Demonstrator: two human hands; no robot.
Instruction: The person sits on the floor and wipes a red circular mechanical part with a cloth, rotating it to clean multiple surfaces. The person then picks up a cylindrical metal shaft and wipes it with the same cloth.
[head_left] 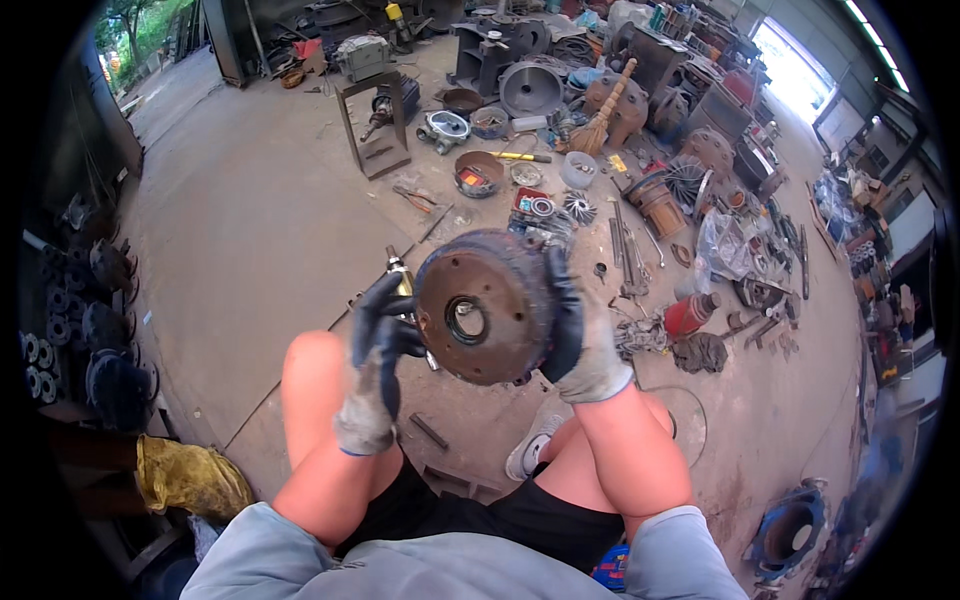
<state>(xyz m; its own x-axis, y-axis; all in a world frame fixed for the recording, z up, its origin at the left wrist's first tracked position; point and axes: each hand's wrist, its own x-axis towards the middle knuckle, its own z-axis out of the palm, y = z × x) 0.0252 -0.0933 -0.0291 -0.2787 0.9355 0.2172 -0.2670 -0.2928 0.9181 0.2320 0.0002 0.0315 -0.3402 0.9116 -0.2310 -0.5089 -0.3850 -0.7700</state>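
Observation:
A round, dark brown metal housing (455, 354) with a central bore and small bolt holes is held up in front of my knees, its flat face turned toward me. My right hand (582, 335), in a grey glove with a black coated palm, is closed on the housing's right rim. At the left edge, my left hand (378, 355) in a matching glove has its fingers bent and spread apart. Its fingertips are close to the rim; whether they touch it is unclear. Behind these fingers shows a brass-and-silver rod-shaped tool (398, 266), partly hidden.
Pliers (414, 198), a rusty bowl (478, 174), a bladed impeller (579, 208) and long bars (628, 250) lie on the floor ahead. A red jack-like cylinder (690, 316) is at right. A metal frame (375, 130) stands farther back. A yellow cloth or glove (190, 478) is at lower left.

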